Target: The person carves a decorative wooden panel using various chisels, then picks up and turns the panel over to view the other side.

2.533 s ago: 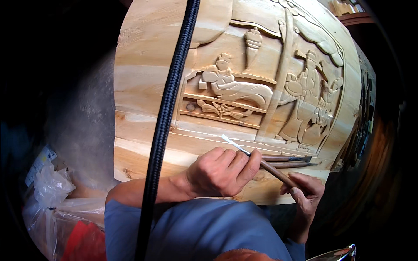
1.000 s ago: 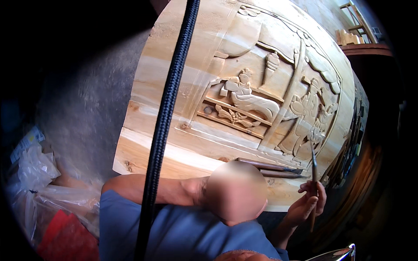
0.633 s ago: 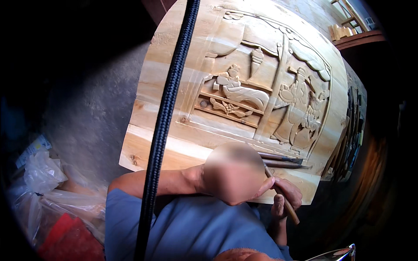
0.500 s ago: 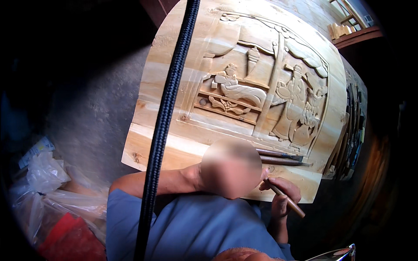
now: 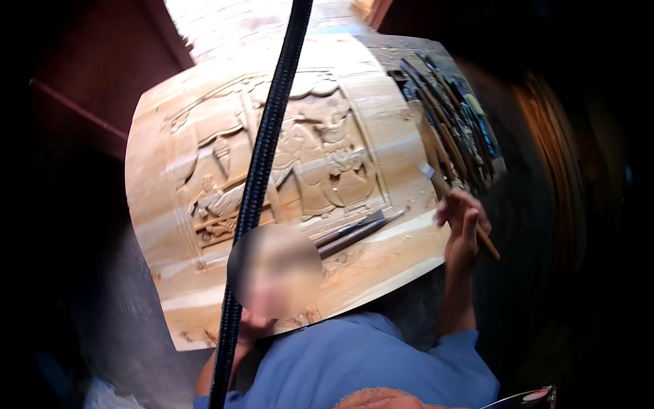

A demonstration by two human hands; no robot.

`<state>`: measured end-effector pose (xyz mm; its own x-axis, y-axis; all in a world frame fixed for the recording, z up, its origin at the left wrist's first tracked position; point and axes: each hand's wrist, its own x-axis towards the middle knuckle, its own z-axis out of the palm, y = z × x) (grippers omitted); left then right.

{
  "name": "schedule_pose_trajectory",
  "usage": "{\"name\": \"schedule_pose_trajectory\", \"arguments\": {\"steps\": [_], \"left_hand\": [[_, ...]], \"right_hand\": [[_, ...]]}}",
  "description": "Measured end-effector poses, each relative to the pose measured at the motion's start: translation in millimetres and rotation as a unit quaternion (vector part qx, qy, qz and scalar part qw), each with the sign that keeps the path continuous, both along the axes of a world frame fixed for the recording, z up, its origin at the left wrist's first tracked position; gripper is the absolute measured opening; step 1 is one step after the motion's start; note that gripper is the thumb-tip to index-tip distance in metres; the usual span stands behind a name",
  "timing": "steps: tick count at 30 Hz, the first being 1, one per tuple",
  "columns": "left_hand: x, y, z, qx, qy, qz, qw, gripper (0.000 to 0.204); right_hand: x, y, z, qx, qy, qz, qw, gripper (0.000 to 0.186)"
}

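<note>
My right hand (image 5: 464,219) is closed round a carving chisel (image 5: 488,243), at the right front corner of a carved wooden panel (image 5: 402,259). The chisel's wooden handle sticks out below the fist, and its bright, flat tip points up toward a pile of tools. My left hand (image 5: 256,323) is by the panel's near edge, partly covered by a blurred patch and a dark braided cable, so its fingers are hidden. Two dark-handled chisels (image 5: 361,236) lie side by side on the panel's plain lower border, below relief figures, a lantern shape and drapery.
Several carving tools (image 5: 455,126) lie bunched along the panel's right side. The braided cable (image 5: 269,129) hangs down across the view. A dark red wooden piece (image 5: 109,61) stands at the far left. Long brown boards (image 5: 555,157) show at the right.
The view has swung right, bringing the tool pile fully into sight. My right hand has moved up and right with the chisel, beside the tools. My left arm now shows lower.
</note>
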<state>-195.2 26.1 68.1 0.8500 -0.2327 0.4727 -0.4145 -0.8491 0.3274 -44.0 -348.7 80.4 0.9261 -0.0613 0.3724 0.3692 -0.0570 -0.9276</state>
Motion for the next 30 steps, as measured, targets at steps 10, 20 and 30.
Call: {"name": "schedule_pose_trajectory", "arguments": {"steps": [10,20,30], "left_hand": [[2,-34,-16,0.056,0.016,-0.034,0.998,0.026],[26,-58,-18,0.056,0.083,-0.001,0.995,0.053],[58,-73,-26,0.043,0.132,-0.012,0.990,0.055]], "right_hand": [[123,-148,-39,-0.645,-0.266,-0.070,0.713,0.036],[188,-144,-42,-0.701,-0.318,0.043,0.637,0.039],[211,-165,-65,-0.752,-0.240,0.067,0.610,0.054]]}}
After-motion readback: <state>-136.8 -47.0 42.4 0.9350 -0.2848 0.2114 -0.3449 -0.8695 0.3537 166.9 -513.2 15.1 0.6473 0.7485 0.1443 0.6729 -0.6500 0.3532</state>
